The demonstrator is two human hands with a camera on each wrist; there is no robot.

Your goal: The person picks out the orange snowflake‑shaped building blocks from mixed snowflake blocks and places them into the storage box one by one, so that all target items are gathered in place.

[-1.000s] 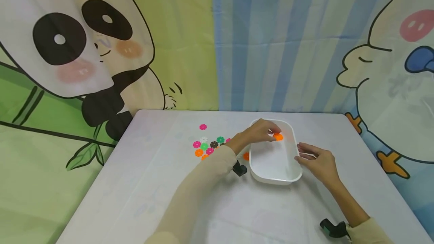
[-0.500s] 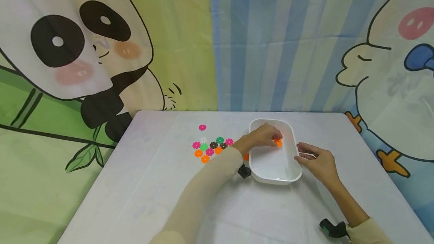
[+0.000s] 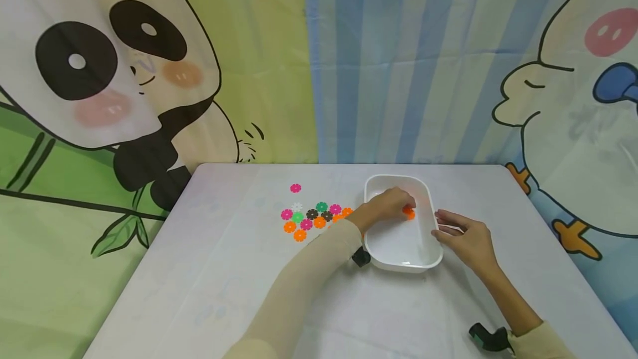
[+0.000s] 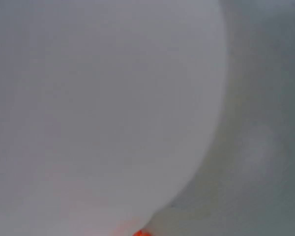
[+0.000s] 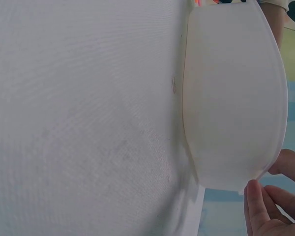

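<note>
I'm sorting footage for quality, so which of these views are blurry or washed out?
Head view: sharp, evenly lit, left hand in the tub. Left wrist view: a blurred pale haze, only an orange speck. Right wrist view: tub wall clear, bright, fingertips at its edge.

The tub's [image 3: 401, 259] opening is being partly blocked by the left hand [image 3: 389, 204] over an orange disc [image 3: 408, 213]. Its right rim is being flanked by the right hand [image 3: 466, 237]. Left of it, passage is being narrowed by scattered discs [image 3: 311, 216]; the near counter [image 3: 199, 292] is being left free.
</note>
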